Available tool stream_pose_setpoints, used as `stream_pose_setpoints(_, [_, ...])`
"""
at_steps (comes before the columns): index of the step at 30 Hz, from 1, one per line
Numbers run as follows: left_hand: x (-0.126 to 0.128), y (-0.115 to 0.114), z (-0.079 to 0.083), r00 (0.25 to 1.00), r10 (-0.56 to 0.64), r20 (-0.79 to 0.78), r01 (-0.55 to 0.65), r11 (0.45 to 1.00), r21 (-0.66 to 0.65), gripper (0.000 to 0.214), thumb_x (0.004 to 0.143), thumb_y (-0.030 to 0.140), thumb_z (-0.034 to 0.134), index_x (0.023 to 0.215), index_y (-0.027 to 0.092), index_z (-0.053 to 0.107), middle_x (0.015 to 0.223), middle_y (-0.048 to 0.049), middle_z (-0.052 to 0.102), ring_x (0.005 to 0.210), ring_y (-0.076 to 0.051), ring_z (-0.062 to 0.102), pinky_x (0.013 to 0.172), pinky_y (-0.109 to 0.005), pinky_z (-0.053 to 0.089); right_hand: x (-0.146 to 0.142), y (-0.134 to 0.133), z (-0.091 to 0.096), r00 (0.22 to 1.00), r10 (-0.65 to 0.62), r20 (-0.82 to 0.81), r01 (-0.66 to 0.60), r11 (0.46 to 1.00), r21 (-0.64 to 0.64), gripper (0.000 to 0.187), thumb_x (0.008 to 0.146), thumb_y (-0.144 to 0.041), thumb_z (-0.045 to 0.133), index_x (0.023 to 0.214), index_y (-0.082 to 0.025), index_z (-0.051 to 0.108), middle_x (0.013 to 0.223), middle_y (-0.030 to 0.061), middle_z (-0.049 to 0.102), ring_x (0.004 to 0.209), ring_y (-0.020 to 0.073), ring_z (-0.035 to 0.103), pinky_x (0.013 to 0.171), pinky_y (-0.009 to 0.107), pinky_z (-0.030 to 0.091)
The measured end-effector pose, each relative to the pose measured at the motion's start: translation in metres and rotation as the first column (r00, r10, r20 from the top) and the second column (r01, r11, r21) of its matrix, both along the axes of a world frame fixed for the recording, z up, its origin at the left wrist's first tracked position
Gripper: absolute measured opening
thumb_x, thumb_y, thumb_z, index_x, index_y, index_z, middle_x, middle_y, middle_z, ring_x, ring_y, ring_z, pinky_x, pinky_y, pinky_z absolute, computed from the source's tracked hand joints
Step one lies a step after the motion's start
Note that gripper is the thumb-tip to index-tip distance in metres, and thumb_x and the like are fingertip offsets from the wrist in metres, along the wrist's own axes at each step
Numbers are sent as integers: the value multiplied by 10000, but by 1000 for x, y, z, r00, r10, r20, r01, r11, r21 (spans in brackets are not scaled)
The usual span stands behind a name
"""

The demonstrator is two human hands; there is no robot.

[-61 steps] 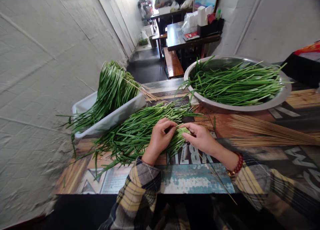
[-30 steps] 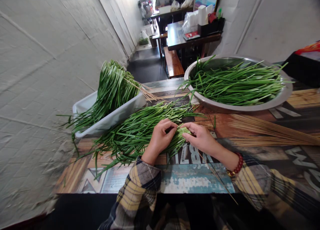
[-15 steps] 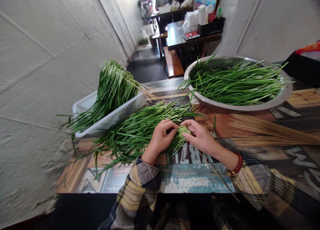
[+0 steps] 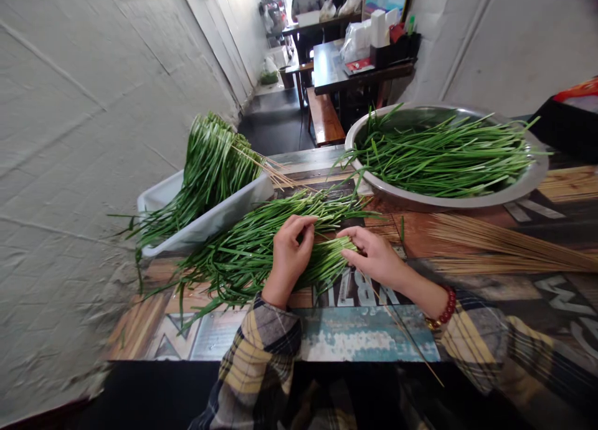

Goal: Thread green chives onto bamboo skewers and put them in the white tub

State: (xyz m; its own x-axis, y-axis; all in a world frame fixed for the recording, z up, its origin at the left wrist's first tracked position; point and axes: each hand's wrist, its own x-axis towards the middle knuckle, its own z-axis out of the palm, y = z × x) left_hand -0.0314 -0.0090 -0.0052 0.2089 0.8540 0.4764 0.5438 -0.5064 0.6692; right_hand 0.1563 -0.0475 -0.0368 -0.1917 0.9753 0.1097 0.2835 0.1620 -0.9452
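Note:
Green chives [image 4: 243,243] lie in a loose pile across the tabletop, their pale cut ends toward the right. Over those ends, my left hand [image 4: 293,249] pinches thumb and forefinger together at a chive stalk. My right hand [image 4: 376,255] grips a row of chive ends [image 4: 343,249] between thumb and fingers, just right of the left hand. Below the right palm, thin bamboo skewers [image 4: 411,336] run down past the table's front edge; how they sit in the chives is hidden.
A white tub [image 4: 205,224] at left holds skewered chives [image 4: 215,149]. A steel basin [image 4: 448,202] of loose chives stands at back right, with a fan of bamboo skewers [image 4: 504,243] in front. Beyond are a bench [image 4: 324,118], another table [image 4: 327,65] and a person [image 4: 307,0].
My left hand has moved slightly left and up, away from the right hand, onto the loose pile. The right hand keeps its grip on the chive ends.

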Motion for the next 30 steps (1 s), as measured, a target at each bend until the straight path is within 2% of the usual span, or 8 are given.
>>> stream_pose_setpoints(2, [-3, 2, -1, 998, 56, -34, -55, 998, 31, 158, 879, 149, 540, 928, 179, 687, 840, -40, 649, 791, -153, 593, 715, -276, 463, 0, 0, 0, 1000, 8, 0, -8, 1000, -6, 274, 802, -226, 558, 1066, -156, 577, 634, -51, 458, 547, 104, 418, 521, 228, 322])
stream_pose_setpoints(5, [-7, 4, -4, 983, 15, -183, -9, 999, 33, 135, 860, 142, 572, 906, 189, 690, 870, -43, 653, 844, -176, 577, 765, -310, 453, 0, -1, 0, 999, 11, 32, -11, 1000, 18, 266, 798, -227, 560, 1057, -164, 574, 608, -65, 400, 546, 108, 395, 521, 229, 306])
stream_pose_setpoints(11, [-5, 4, -7, 871, -36, -490, 70, 996, 50, 141, 854, 159, 591, 872, 203, 724, 870, -52, 629, 842, -198, 526, 755, -336, 418, 1, -2, 1, 993, 27, 111, -35, 997, 71, 253, 795, -209, 569, 1044, -165, 587, 586, -82, 312, 527, 103, 330, 516, 235, 249])
stream_pose_setpoints(17, [-1, 2, -7, 788, 27, -616, 23, 997, 73, 150, 837, 135, 592, 900, 198, 712, 908, -66, 603, 859, -213, 506, 731, -340, 404, 0, -2, 2, 988, 19, 154, -35, 994, 103, 246, 792, -206, 571, 1035, -171, 596, 602, -75, 332, 542, 106, 345, 532, 238, 261])
stream_pose_setpoints(20, [0, 2, -6, 792, 57, -607, -1, 996, 92, 141, 862, 157, 565, 831, 186, 699, 884, -72, 597, 846, -214, 501, 727, -343, 401, 0, -3, 2, 991, 19, 131, -32, 995, 97, 238, 795, -208, 567, 1028, -171, 593, 595, -77, 335, 533, 104, 339, 526, 237, 258])
stream_pose_setpoints(23, [1, 2, -6, 863, 68, -500, -10, 993, 119, 139, 865, 177, 577, 777, 186, 684, 889, -63, 607, 858, -206, 505, 767, -346, 404, -1, -3, 3, 995, 12, 103, -20, 997, 78, 241, 800, -210, 560, 1034, -162, 586, 600, -73, 368, 534, 102, 353, 519, 232, 272])
stream_pose_setpoints(26, [2, 2, -5, 938, 23, -346, 15, 994, 108, 90, 839, 170, 621, 774, 199, 677, 918, -42, 640, 880, -195, 521, 802, -342, 404, -1, -3, 2, 996, 5, 91, -11, 998, 62, 264, 804, -223, 568, 1060, -163, 586, 610, -64, 421, 545, 104, 398, 520, 225, 307])
stream_pose_setpoints(30, [3, 1, -4, 962, -36, -270, 47, 998, 34, 69, 835, 197, 639, 772, 201, 667, 815, -24, 658, 822, -186, 528, 767, -329, 406, 0, -4, 1, 998, -3, 56, 0, 998, 62, 266, 805, -231, 584, 1065, -183, 610, 664, -34, 547, 590, 119, 498, 552, 227, 380])
